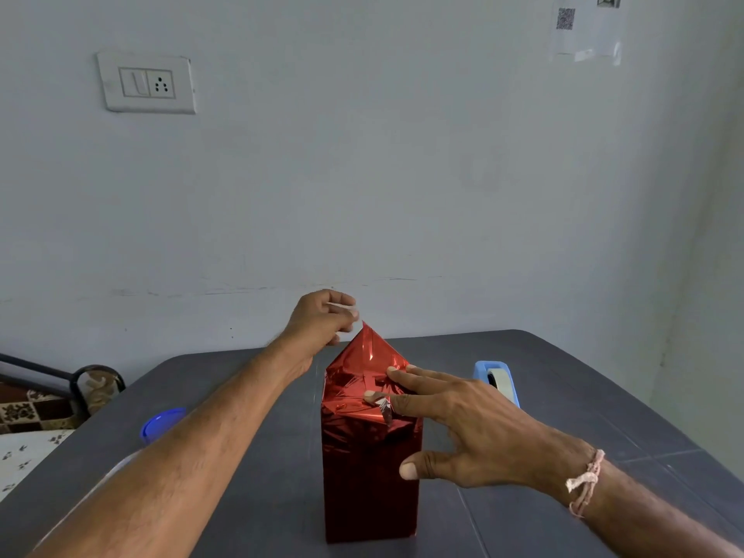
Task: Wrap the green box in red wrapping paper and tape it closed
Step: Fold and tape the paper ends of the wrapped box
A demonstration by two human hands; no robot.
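Observation:
A tall box covered in shiny red wrapping paper (368, 469) stands upright on the dark grey table (249, 517); none of the green box shows. At its top a triangular paper flap (372, 348) points up. My left hand (322, 324) is just above and left of the flap's tip, its fingers curled and pinching a piece of clear tape (344, 308). My right hand (455, 420) reaches in from the right with straight fingers pressing the folded paper on the box's top edge; the thumb rests against the right side.
A light blue tape dispenser (497, 380) with a roll of tape stands behind my right hand. A blue round lid (161, 424) lies at the table's left edge. Left of the table is a patterned bed. The wall rises close behind the table.

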